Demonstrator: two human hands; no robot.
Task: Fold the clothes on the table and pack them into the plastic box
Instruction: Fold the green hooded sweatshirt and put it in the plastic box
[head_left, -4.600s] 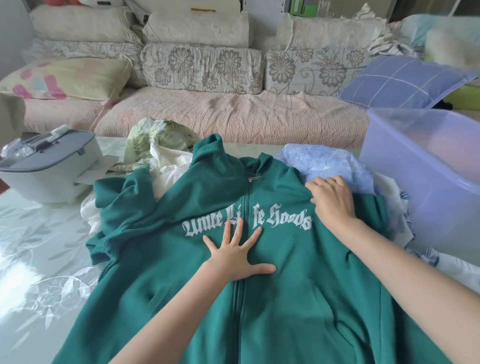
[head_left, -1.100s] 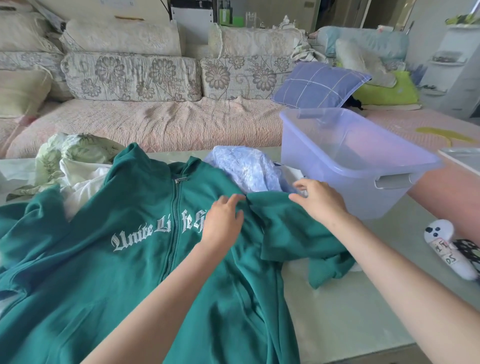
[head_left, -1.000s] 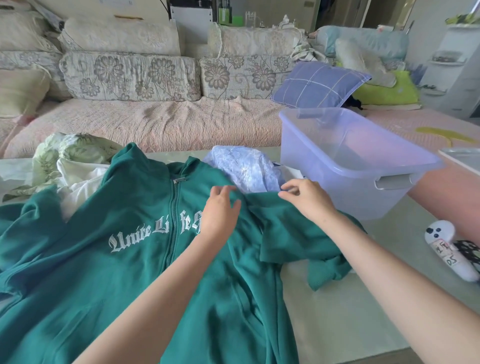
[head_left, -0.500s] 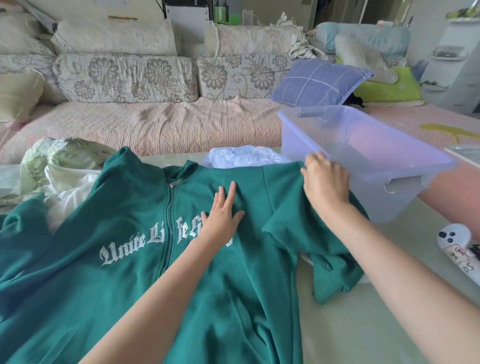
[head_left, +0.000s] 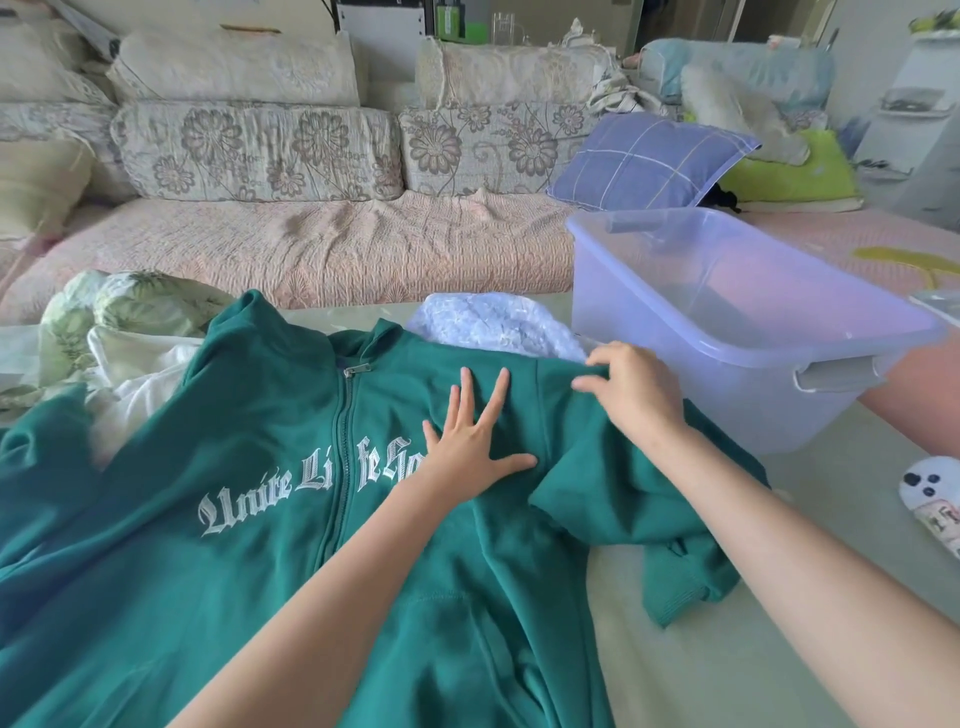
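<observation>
Pulled flat since a second ago, the hoodie (head_left: 208, 571) covers the table's (head_left: 649, 686) left side, its sleeve bunched to the right. The box (head_left: 753, 400) stands just behind that shoulder. The left hand (head_left: 470, 447) presses spread on the chest; the right hand's (head_left: 636, 392) fingers curl over the shoulder edge.

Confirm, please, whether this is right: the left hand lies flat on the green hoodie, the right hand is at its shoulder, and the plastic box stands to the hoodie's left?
No: the head view shows the plastic box right of the green hoodie. The left hand does lie flat on it, the right hand at its shoulder.
</observation>
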